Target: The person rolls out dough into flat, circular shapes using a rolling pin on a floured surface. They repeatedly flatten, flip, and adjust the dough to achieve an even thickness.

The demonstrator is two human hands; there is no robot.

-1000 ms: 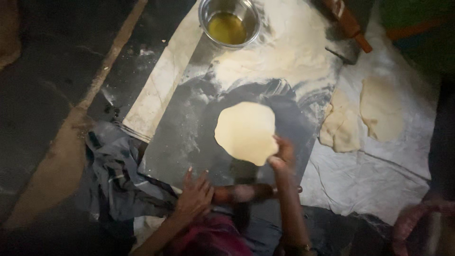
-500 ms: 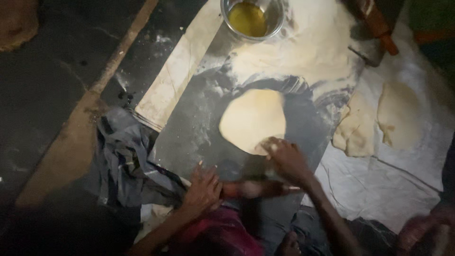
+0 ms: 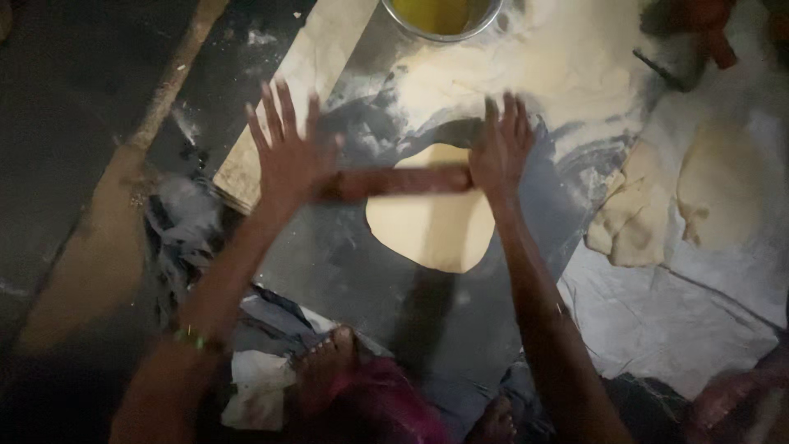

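Both palms flat, fingers splayed: left hand [image 3: 288, 160] and right hand [image 3: 503, 148] press the stiff rolling pin [image 3: 403, 181] at its ends over soft, tearable dough [image 3: 431, 234].

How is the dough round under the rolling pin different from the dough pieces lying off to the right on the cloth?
The dough round lies flat and smooth on the dark floured board, with the rolling pin across its top edge. The dough pieces on the cloth look rumpled and uneven, overlap one another, and no hand touches them. Both are pale, thin and rolled out.
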